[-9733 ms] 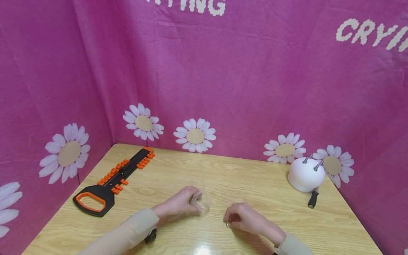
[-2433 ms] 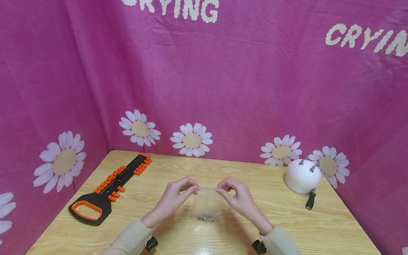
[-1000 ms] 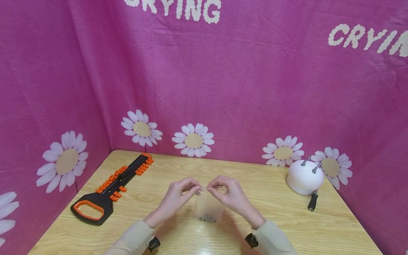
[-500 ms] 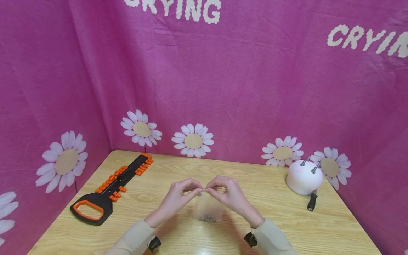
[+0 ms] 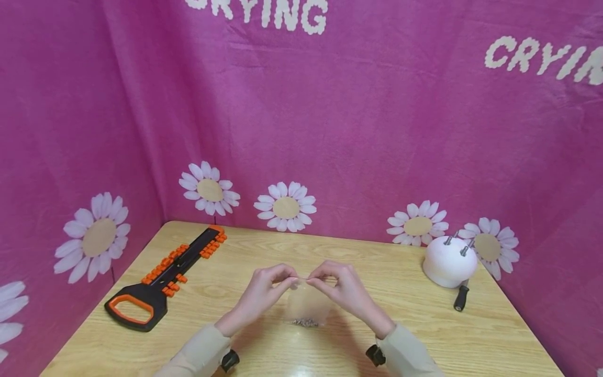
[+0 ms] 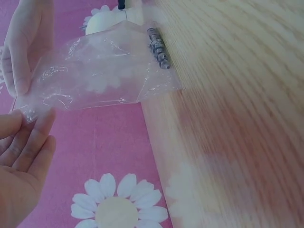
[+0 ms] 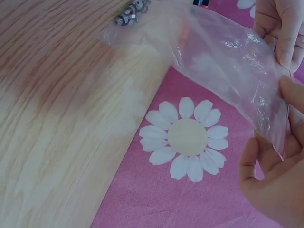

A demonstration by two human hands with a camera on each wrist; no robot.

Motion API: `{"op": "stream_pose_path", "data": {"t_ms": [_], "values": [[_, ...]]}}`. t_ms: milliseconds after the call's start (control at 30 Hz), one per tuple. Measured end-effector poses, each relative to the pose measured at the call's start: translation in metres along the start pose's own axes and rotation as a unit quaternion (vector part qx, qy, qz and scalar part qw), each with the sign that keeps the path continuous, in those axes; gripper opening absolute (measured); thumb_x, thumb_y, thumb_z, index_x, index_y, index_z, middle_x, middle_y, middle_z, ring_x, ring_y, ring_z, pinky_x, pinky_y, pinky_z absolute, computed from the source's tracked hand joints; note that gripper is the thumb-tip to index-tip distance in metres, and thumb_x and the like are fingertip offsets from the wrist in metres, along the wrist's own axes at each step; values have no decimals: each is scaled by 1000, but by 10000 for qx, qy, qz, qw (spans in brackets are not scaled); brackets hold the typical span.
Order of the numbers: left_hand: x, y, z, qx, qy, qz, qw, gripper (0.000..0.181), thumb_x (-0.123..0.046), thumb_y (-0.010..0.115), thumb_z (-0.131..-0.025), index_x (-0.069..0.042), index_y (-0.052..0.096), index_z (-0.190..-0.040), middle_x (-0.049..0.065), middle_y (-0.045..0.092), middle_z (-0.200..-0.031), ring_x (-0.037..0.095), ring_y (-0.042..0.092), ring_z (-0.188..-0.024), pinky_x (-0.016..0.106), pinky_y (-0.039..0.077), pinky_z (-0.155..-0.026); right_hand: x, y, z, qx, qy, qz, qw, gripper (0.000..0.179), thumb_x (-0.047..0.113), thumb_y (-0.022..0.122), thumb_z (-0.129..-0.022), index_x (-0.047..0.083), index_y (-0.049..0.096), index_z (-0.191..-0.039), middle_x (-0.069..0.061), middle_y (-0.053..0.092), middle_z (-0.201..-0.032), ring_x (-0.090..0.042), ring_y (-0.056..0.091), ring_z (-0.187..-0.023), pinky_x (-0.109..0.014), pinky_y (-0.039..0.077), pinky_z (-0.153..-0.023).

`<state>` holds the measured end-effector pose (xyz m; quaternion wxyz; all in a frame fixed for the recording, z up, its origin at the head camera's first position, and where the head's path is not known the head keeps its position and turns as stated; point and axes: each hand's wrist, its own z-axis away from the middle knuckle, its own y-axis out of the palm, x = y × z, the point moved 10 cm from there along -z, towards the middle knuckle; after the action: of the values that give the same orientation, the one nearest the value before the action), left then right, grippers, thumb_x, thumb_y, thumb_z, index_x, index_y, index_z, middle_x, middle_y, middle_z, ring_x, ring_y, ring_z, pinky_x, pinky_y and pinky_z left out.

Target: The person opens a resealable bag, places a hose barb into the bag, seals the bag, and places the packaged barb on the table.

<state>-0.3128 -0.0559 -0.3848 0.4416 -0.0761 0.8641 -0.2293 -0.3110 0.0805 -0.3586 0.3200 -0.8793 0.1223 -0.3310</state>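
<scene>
A clear plastic zip bag [image 5: 308, 302] hangs upright between my hands, low over the wooden table. Small metal fittings [image 5: 305, 322] lie gathered along its bottom, grey and knobbly in the left wrist view [image 6: 158, 48]. My left hand [image 5: 267, 289] pinches the top edge of the bag between thumb and fingers. Close beside it, my right hand [image 5: 343, 289] pinches the same edge, the two sets of fingertips a small gap apart. In the right wrist view, the bag's edge [image 7: 286, 128] runs between the right thumb and fingers.
At the table's left lies a black and orange rack [image 5: 155, 285] with orange clips along it. On the right stands a white rounded holder [image 5: 449, 262] with metal bits on top, and a black-handled screwdriver [image 5: 461, 298] beside it. Pink floral cloth [image 5: 353, 131] hangs behind.
Earlier, my left hand held the bag low while my right pinched one metal fitting at the table. Both hands then took the bag's top edge, and the right slid along it toward the left.
</scene>
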Motion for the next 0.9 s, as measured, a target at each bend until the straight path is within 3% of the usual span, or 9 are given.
{"op": "stream_pose_path", "data": {"t_ms": [200,400,633,900], "values": [[-3,-1,-1,-26,1,-108,9999,10,-20,64,-96,-11,70,-94,1,76,-89,9,71,-79,28,58,-84,-8,-5,3,60,107,-5,9999,6,19,77,-85,15,73,-82,5,71,-78,2,59,-71,-20,52,-63],[-3,-2,-1,-58,14,-95,9999,8,-17,65,-95,-11,69,-93,2,76,-88,10,71,-80,27,58,-83,-9,-11,9,333,-114,-4,9994,2,14,72,-89,13,74,-90,3,73,-85,-1,64,-79,-22,55,-72],[-9,-1,-3,-44,181,-146,9997,10,-20,65,-95,-11,70,-93,1,75,-86,8,69,-79,28,58,-83,-14,-25,11,220,129,337,9991,8,19,77,-85,20,71,-80,9,67,-76,4,53,-70,-20,47,-59],[-11,-2,-3,-66,244,-194,9995,8,-18,66,-94,-11,69,-92,1,75,-84,8,69,-78,28,58,-82,-15,-30,18,319,-159,155,9992,2,15,72,-89,14,73,-87,5,70,-80,2,59,-74,-21,52,-64]]}}
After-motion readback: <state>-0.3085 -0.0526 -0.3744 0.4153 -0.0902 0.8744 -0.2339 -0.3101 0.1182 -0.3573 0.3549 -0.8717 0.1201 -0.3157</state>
